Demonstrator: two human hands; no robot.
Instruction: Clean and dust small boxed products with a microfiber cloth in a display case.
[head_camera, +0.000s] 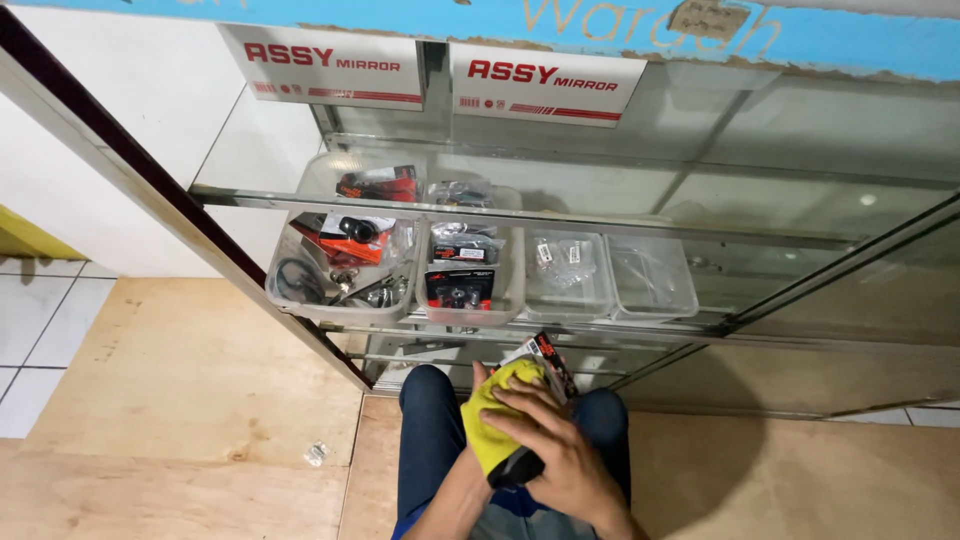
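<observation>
Over lap, left hand (478, 383) mostly hidden, yellow cloth (492, 420)

Kneeling or squatting, both knees in dark trousers pointing forward. Right hand (560, 445) lying palm-down over the lap, fingers (515, 400) spread and pressing. Left hand (483, 385) mostly hidden underneath, only fingertips showing, forearm rising from below. Both hands working close together.

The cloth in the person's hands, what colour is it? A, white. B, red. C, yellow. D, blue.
C: the cloth pressed under the right hand over the lap is yellow, lying against a small packet below the glass shelf; the left hand is mostly hidden beneath it.
</observation>
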